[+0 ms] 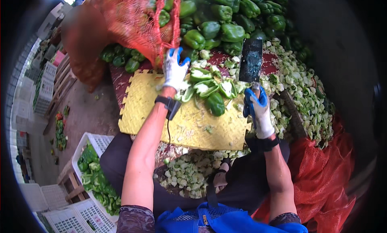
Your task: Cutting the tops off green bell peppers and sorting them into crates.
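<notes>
- A white, slotted plastic crate (76, 158) filled with cut green pepper pieces (94, 172) stands on the left, apart from the table's left edge.
- A yellow, textured foam mat (141, 108) with a notched left edge covers much of the near part of the dark red table (117, 77).
- A bulging sack of red-orange mesh (129, 21) sits by the table's far left corner, with several whole, glossy green peppers (119, 61) below it.
- The left hand (176, 69), in a white knit glove with blue-coated fingers, is over the mat's far edge, just beside the sack's lower end; its fingers are apart, and whether they touch the mesh cannot be told.
- Right of it, pale-lined green pepper halves (205, 88) lie near the mat's far edge, with a rounded, dark green pepper (215, 104) just on their near side.
- Beyond them, a large heap of whole green bell peppers (225, 21) fills the table's far side.
- The right hand (258, 110), gloved alike, is clamped around the wooden handle of a cleaver with a dark, rectangular blade (250, 61), pointing away near the mat's far right corner.
- A pile of pale green, chopped pepper cores (302, 88) spreads along the table's right side.
</notes>
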